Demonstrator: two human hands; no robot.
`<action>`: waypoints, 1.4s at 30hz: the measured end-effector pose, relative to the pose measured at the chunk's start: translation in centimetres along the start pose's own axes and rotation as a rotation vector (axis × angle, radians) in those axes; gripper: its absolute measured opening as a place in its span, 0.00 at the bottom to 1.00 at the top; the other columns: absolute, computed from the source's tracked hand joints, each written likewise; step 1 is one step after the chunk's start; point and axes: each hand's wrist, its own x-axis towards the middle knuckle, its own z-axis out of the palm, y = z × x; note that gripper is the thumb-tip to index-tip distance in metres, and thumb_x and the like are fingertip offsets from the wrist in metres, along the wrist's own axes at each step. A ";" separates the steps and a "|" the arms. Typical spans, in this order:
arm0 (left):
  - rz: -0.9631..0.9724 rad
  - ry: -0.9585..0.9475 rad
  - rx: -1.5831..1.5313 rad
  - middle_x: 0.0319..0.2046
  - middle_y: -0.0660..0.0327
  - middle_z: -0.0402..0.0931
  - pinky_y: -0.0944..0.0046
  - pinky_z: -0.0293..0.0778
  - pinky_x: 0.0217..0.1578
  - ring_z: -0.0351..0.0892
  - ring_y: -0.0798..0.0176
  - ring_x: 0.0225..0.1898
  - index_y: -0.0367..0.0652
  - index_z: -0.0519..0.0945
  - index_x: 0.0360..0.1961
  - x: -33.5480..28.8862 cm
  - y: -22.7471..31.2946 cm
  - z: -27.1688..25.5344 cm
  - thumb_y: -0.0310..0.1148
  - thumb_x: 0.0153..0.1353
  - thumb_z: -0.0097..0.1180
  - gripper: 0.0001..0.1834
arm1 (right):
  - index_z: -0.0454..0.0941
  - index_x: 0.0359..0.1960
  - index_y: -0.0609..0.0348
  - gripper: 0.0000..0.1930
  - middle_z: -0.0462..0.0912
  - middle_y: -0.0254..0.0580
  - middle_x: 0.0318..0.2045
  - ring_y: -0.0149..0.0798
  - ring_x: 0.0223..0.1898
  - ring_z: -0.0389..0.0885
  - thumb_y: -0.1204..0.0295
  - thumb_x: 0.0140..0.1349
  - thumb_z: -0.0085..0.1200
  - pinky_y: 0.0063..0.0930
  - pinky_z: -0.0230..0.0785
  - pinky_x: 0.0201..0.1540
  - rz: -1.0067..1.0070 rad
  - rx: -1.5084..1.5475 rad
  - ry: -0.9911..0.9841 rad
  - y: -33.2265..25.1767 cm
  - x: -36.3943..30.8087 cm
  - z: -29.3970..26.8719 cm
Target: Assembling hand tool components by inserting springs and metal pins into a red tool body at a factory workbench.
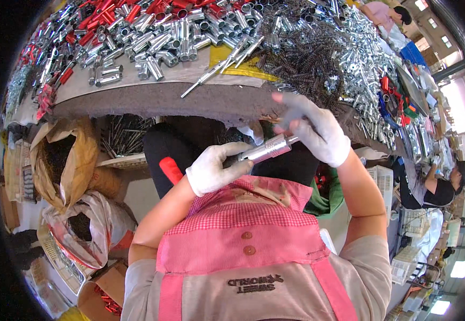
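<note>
Both gloved hands meet in front of the chest, over a pink checked apron [243,224], and between them sits one shiny metal tube [267,150], a smooth silver cylinder with a narrower end poking toward the right. The left hand [214,168] is curled around the tube's lower end, fingers wrapped tight, and one red handle [170,170] sticks out behind that wrist. The right hand [318,131] closes over the tube's upper tip, thumb and lower fingers pinching it while the index finger points up and out to the left. Both forearms come in from the lower edge, elbows wide, wrists turned inward, so the tube hangs in the air below the rim of the surface [152,99], clear of it. Out on that surface the parts are too many to count: a heap of silver tubes [157,43], a scatter of red handles [104,13] along the far left, a dark mound of coil springs [302,59] in the middle, and more small silver sleeves [366,69] at the right. One long thin rod [211,75] lies across the near edge. Below left sit two open bags, one brown paper bag [67,160] and one plastic bag [93,230]. A second person in black [435,187] works at far right.
</note>
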 end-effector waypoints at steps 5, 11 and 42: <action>-0.068 -0.079 -0.087 0.31 0.57 0.80 0.67 0.73 0.40 0.77 0.70 0.34 0.35 0.77 0.46 0.4 0.1 -0.1 0.34 0.57 0.57 0.17 | 0.70 0.54 0.66 0.19 0.81 0.40 0.33 0.29 0.34 0.77 0.75 0.61 0.50 0.22 0.68 0.43 0.043 0.230 0.022 2.3 0.3 1.2; -0.244 -0.258 -0.374 0.27 0.66 0.75 0.69 0.71 0.31 0.73 0.73 0.27 0.36 0.77 0.46 0.8 -0.1 1.3 0.35 0.59 0.56 0.17 | 0.68 0.57 0.61 0.39 0.77 0.49 0.31 0.41 0.33 0.77 0.43 0.51 0.57 0.42 0.67 0.46 -0.293 1.235 0.308 3.9 1.2 7.7; -1.075 0.782 -1.293 0.26 0.56 0.68 0.59 0.70 0.28 0.68 0.58 0.26 0.43 0.70 0.30 10.2 -30.7 5.7 0.31 0.62 0.45 0.06 | 0.72 0.50 0.55 0.26 0.80 0.57 0.29 0.56 0.33 0.80 0.59 0.50 0.62 0.43 0.74 0.36 0.483 -0.273 -0.122 12.2 -6.3 15.7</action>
